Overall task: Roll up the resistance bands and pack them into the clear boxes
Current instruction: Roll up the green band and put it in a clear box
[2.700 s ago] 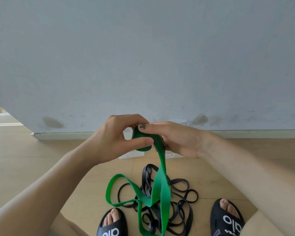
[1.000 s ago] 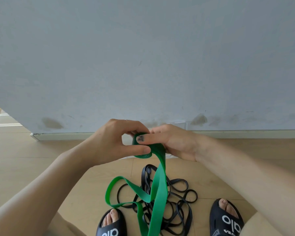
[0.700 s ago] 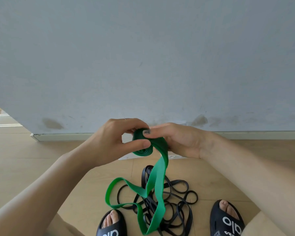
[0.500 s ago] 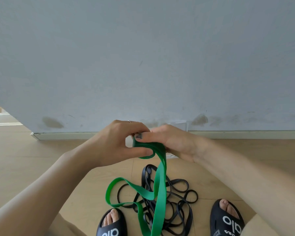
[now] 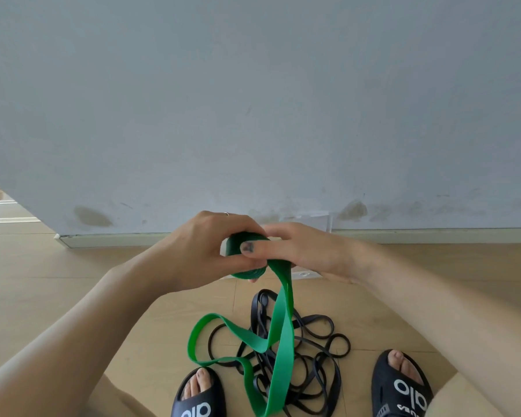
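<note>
Head view: a green resistance band (image 5: 278,320) is seen part-rolled at chest height, w/ the coil pinched between both hands. The left hand (image 5: 199,251) is clenched round the roll's left side; the right hand (image 5: 301,251) is clamped on it from the right, thumb laid across the face. The loose tail is shown hanging straight down from the roll's right edge, nearer the right hand, onto black bands (image 5: 298,356) heaped on the floor betw. two slippers. A clear box (image 5: 310,219), mostly hidden, is glimpsed behind the hands by the wall.
</note>
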Motion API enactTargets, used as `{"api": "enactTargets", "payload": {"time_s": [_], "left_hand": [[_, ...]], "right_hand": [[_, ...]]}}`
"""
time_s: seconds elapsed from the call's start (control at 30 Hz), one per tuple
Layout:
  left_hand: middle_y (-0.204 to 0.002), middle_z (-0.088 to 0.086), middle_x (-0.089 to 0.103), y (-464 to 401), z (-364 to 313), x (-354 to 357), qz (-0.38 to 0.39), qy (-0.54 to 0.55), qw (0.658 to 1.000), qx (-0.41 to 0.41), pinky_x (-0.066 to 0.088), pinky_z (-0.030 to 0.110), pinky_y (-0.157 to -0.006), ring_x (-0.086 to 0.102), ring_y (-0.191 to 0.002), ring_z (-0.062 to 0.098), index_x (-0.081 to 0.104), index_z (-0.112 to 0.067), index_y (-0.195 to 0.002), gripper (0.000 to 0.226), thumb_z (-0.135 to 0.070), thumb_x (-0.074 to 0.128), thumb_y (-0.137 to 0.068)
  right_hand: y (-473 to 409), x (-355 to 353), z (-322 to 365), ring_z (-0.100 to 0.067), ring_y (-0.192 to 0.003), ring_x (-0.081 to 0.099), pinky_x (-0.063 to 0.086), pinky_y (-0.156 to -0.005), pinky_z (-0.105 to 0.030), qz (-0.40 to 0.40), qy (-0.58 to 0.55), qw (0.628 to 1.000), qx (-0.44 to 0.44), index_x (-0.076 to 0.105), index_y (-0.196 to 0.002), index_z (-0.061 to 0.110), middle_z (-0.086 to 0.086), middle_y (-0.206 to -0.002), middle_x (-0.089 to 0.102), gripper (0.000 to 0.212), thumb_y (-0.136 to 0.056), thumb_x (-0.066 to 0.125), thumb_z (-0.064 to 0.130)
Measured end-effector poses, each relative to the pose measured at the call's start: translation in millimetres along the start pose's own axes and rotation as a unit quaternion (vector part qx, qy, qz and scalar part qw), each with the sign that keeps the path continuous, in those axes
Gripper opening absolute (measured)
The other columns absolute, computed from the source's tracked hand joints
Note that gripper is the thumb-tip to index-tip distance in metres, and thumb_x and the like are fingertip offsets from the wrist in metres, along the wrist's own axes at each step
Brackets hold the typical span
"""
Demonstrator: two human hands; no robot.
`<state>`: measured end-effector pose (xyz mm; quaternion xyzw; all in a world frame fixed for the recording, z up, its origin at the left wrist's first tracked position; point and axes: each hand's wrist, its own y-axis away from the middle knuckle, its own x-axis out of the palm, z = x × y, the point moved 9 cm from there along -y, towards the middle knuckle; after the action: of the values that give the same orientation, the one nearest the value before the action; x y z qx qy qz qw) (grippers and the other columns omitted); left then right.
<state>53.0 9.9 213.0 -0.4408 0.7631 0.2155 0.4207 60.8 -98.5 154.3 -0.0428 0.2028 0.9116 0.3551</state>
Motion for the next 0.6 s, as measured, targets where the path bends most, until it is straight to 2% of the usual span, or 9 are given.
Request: {"api": "enactTargets", "payload": {"time_s": [0.07,0.13,0.2,0.3,0.4,0.5,0.6], "left_hand": [[-0.093,-0.022,0.070,1,10,-6,-0.008,-0.015,1.000,-0.016,0.048,0.021,-0.076,0.065,-0.091,0.005,0.068,-0.040,-0.106,0.020,-0.048,0.066,-0.087],[-0.095,-0.021,0.070,3,18,-10,-0.008,-0.016,0.999,-0.035,0.049,0.024,-0.079,0.064,-0.092,0.007,0.068,-0.040,-0.106,0.020,-0.048,0.068,-0.088],[-0.095,-0.020,0.070,5,20,-11,-0.005,-0.010,0.999,-0.038,0.049,0.027,-0.081,0.065,-0.093,0.008,0.069,-0.039,-0.107,0.019,-0.045,0.070,-0.089],[-0.095,-0.017,0.072,6,22,-14,-0.009,0.020,0.999,-0.047,0.052,0.033,-0.083,0.066,-0.094,0.011,0.070,-0.039,-0.105,0.013,-0.042,0.072,-0.092],[-0.096,-0.014,0.074,6,22,-21,-0.033,0.072,0.995,-0.058,0.055,0.043,-0.090,0.069,-0.097,0.011,0.071,-0.032,-0.107,0.013,-0.032,0.074,-0.094],[-0.098,-0.013,0.074,4,18,-22,-0.045,0.105,0.992,-0.057,0.056,0.045,-0.093,0.070,-0.100,0.011,0.070,-0.029,-0.109,0.015,-0.029,0.073,-0.095],[-0.098,-0.012,0.073,4,17,-22,-0.047,0.112,0.991,-0.056,0.055,0.040,-0.093,0.069,-0.100,0.013,0.070,-0.028,-0.110,0.021,-0.036,0.067,-0.091]], "right_hand": [[6,-3,2,-0.008,-0.101,0.069,0.053,-0.095,-0.033,-0.013,0.098,0.995,0.001,0.063,-0.122,0.033,0.007,-0.104,0.074,0.047,-0.084,0.077,0.057],[11,-8,6,-0.007,-0.081,0.062,0.048,-0.072,-0.025,-0.062,0.229,0.971,-0.016,0.060,-0.109,0.032,0.008,-0.092,0.066,0.039,-0.081,0.081,0.049],[14,-9,15,-0.007,-0.069,0.052,0.037,-0.060,-0.024,-0.112,0.293,0.948,-0.057,0.059,-0.101,0.027,0.007,-0.082,0.061,0.026,-0.087,0.077,0.039],[15,-15,16,-0.009,-0.067,0.049,0.035,-0.060,-0.026,-0.131,0.276,0.950,-0.067,0.056,-0.094,0.027,0.007,-0.077,0.056,0.014,-0.091,0.070,0.028],[16,-21,17,-0.015,-0.067,0.046,0.036,-0.064,-0.030,-0.148,0.186,0.968,-0.084,0.052,-0.084,0.021,0.003,-0.072,0.048,0.019,-0.088,0.070,0.016],[19,-23,19,-0.007,-0.056,0.048,0.037,-0.057,-0.020,-0.164,0.107,0.977,-0.086,0.044,-0.075,0.017,0.011,-0.064,0.041,0.028,-0.085,0.067,0.004],[19,-24,21,-0.012,-0.061,0.049,0.039,-0.058,-0.027,-0.163,0.109,0.977,-0.085,0.053,-0.083,0.008,-0.008,-0.074,0.055,0.011,-0.086,0.063,0.009]]}}
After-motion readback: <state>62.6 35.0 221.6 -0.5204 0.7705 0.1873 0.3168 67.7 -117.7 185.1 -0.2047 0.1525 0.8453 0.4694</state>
